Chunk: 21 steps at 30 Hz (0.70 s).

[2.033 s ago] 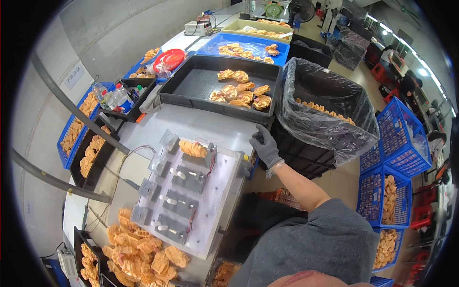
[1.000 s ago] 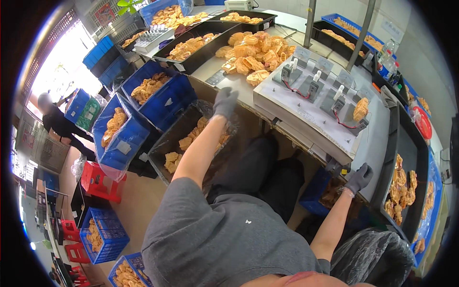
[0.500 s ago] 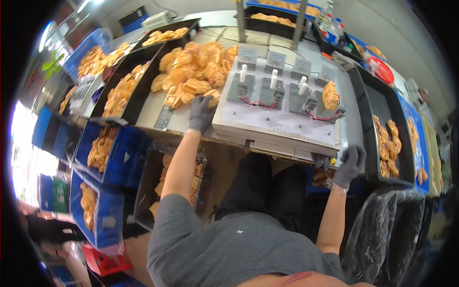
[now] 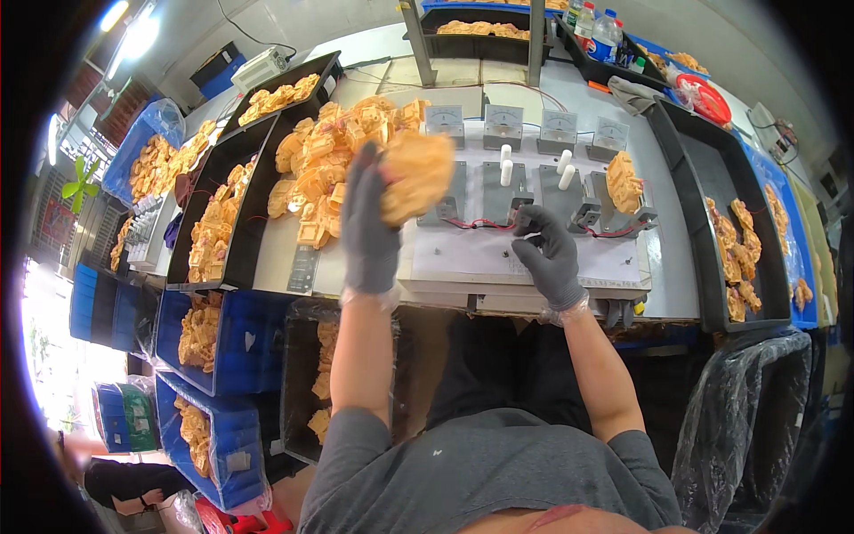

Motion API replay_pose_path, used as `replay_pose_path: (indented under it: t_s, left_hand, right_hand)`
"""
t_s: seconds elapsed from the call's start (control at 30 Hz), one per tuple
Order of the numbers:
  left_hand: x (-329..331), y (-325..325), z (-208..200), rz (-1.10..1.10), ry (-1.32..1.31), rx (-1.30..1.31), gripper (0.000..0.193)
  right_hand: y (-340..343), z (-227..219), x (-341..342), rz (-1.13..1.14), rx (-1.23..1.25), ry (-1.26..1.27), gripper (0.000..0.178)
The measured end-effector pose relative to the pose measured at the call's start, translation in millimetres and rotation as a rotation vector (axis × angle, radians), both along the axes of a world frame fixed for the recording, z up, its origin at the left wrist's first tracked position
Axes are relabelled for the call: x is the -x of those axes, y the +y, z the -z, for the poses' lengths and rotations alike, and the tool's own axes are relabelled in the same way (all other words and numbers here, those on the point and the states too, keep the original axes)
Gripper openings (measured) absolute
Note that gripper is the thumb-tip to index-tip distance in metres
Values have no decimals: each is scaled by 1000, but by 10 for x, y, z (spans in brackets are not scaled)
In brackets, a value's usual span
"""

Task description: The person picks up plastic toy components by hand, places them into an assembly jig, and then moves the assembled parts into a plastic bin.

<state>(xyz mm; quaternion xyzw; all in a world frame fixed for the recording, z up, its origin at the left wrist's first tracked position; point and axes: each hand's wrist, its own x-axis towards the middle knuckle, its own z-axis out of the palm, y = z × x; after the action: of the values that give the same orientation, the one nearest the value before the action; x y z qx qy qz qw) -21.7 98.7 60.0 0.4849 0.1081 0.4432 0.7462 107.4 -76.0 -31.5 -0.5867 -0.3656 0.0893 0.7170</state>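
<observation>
My gloved left hand point(image 4: 372, 222) is closed on a tan moulded plastic part point(image 4: 416, 178), blurred by motion, raised over the left side of a white test fixture point(image 4: 480, 260). The gloved right hand point(image 4: 547, 254) hovers over the fixture's front middle, thumb and fingers curled but apart, with nothing visible between them. White-handled toggle clamps point(image 4: 506, 167) stand along the fixture on grey blocks, with red and black wires. Behind them is a row of analog meters point(image 4: 503, 125). Another tan part point(image 4: 624, 182) sits upright at the fixture's right-hand station.
A heap of tan parts point(image 4: 311, 169) lies left of the fixture. Black trays point(image 4: 233, 245) point(image 4: 712, 178) flank the work area. Blue bins point(image 4: 236, 329) stand lower left, a plastic-lined bin point(image 4: 712, 427) lower right. Bottles point(image 4: 605, 40) stand at the back right; another person point(image 4: 133, 481) is at lower left.
My left hand has lifted a tan part from the heap and moved right with it. My right hand has come from the fixture's right front corner to over its front middle.
</observation>
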Motion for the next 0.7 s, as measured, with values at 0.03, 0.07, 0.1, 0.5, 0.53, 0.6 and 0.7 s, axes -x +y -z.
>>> replay_pose_path:
  t_s: [0.03, 0.07, 0.1, 0.5, 0.53, 0.6, 0.7]
  left_hand:
    - [-170, -79, -90, -50, 57, -81, 45]
    - [-342, -124, -140, -41, 225, -251, 42]
    - [-504, -159, -166, -30, 392, -421, 40]
    - [-1229, -324, 170, -168, 668, -1274, 45]
    - [-1210, -318, 161, -172, 680, -1299, 48]
    - [-1175, -296, 163, -128, 700, -1252, 49]
    - [-1150, -279, 96, -30, 777, -1207, 48]
  right_hand:
    - [0, -18, 24, -116, -31, 85, 42]
    - [-29, -26, 15, -221, -57, 168, 40]
    - [-43, -34, 15, -216, -57, 171, 40]
    - [-104, -28, -74, -262, 12, 130, 38]
    - [-98, -23, -78, -254, 9, 121, 38]
    - [-93, -27, -75, -255, 4, 115, 38]
    - [-80, -8, -89, -229, 20, 91, 39]
